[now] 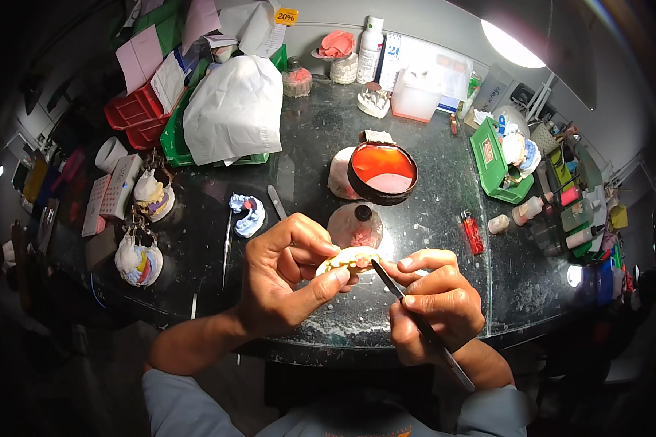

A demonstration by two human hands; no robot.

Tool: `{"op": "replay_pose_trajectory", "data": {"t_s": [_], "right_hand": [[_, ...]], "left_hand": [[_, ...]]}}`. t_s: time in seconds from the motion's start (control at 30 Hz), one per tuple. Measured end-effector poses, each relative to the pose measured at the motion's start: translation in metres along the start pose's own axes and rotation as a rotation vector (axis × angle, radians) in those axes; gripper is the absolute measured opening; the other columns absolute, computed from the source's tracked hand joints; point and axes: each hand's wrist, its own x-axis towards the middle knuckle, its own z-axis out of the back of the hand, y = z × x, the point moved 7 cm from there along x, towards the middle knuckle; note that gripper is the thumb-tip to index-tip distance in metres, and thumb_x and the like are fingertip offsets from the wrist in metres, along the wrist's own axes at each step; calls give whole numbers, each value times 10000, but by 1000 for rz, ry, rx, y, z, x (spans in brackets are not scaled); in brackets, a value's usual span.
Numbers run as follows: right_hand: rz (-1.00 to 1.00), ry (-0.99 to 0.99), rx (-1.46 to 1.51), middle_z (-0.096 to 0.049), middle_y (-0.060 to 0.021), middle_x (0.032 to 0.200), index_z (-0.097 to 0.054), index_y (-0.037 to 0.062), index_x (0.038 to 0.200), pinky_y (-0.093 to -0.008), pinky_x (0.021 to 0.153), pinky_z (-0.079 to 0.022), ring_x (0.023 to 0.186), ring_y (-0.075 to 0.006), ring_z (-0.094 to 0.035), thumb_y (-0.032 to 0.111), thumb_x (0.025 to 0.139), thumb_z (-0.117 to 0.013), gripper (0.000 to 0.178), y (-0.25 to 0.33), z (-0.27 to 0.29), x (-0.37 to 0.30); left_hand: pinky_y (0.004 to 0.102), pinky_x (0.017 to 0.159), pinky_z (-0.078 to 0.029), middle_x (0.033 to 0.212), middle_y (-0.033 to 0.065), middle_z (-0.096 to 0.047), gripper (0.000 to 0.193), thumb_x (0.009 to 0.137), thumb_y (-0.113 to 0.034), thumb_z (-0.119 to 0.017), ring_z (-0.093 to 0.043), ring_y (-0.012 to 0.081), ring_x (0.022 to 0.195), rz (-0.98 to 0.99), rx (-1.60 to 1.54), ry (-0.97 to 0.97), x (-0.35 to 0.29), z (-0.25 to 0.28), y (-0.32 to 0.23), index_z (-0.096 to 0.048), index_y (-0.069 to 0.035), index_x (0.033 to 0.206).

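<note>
Between the thumb and fingers of my left hand [277, 273] is a small pale yellow dental cast [351, 255], held up over the front of the bench. My right hand [441, 302] grips a slim dark-handled knife [424, 326] like a pen. Its tip touches the cast's right side, where a pinkish patch shows. The right fingertips lie close to the cast's right end; whether they touch it I cannot tell. Just behind the cast stands a glass jar [361, 229] with a black top and pink contents. Beyond it, a round dark pan [383, 169] holds glossy red-orange material.
Left of my hands lie a blue dental impression [248, 216], a metal spatula [276, 202] and two mounted plaster models [140, 258]. A red lighter [471, 233] lies at right. Farther out are a green bin [499, 164] with casts, papers on bins [233, 109] and a lit lamp [514, 45].
</note>
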Motion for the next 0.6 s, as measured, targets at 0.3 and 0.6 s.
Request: {"op": "replay_pose_trajectory", "data": {"t_s": [0.3,0.6], "right_hand": [[-3,4,6,-638,-115,801,-615,15,922,-389,780,-639,946,-335,-705,-114,691,-736,291,0,0,2],[-5,17,-7,-645,-107,788,-620,19,902,-379,777,-637,942,-327,-710,-95,693,-749,270,-1,-2,2]], "left_hand": [[328,763,-667,1027,114,-549,155,913,48,-636,-736,243,930,35,32,19,2,-1,-2,-538,29,1032],[304,783,-646,1040,112,-577,159,904,71,-660,-727,203,928,40,12,-11,1,-1,-1,-543,46,1010]]}}
